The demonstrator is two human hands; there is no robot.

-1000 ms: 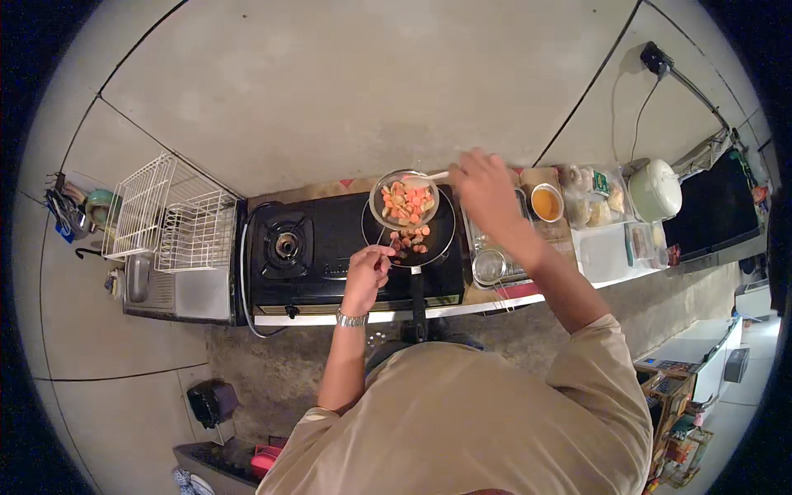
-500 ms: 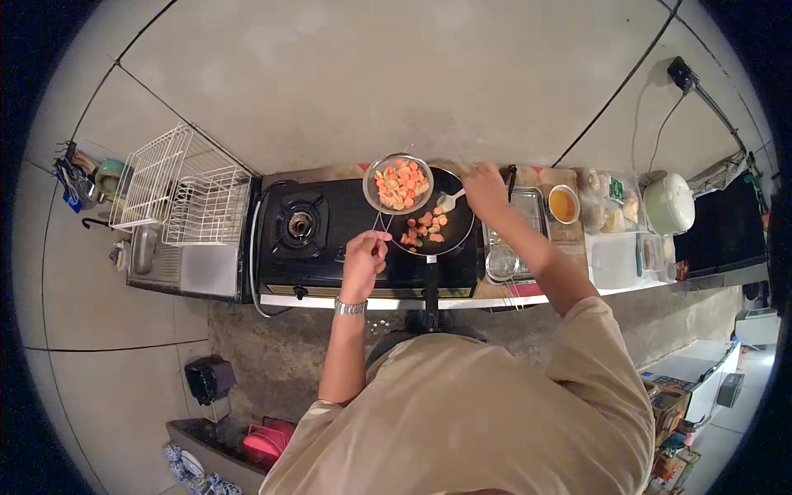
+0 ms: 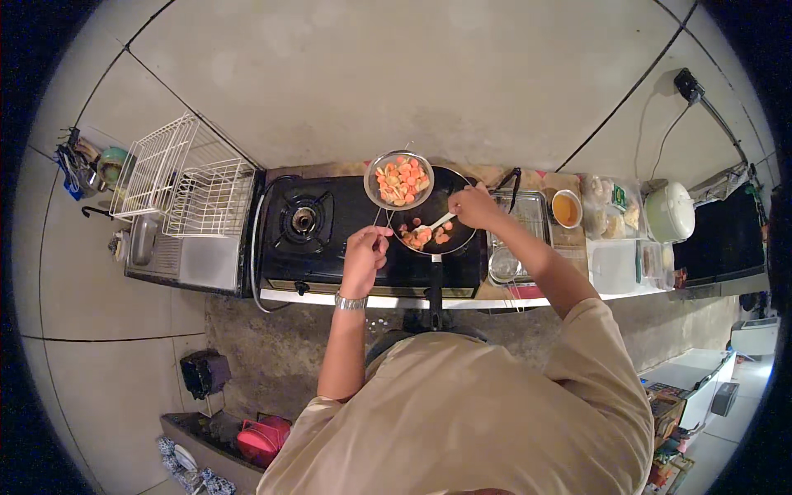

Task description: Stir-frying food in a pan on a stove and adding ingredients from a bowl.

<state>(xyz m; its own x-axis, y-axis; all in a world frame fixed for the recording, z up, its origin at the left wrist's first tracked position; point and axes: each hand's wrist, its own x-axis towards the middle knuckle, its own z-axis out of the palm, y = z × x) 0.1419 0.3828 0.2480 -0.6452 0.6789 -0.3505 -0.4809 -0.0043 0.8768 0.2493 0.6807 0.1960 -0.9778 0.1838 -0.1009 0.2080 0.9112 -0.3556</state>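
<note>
My left hand is closed around the wire handle of a mesh strainer, holding it above the far left part of a black frying pan. Orange carrot slices and paler pieces fill the strainer. More carrot pieces lie in the pan, which sits on the stove's right side with its handle toward me. My right hand grips a light-coloured spoon, its head down among the carrots in the pan.
A bare burner is left of the pan, with a white wire dish rack beyond it. To the right stand a metal tray with another strainer, a cup of orange liquid and a pale green pot.
My right hand has moved left and nearer me, bringing the spoon from the pan's right side into the carrots. My left hand still holds the strainer in nearly the same place.
</note>
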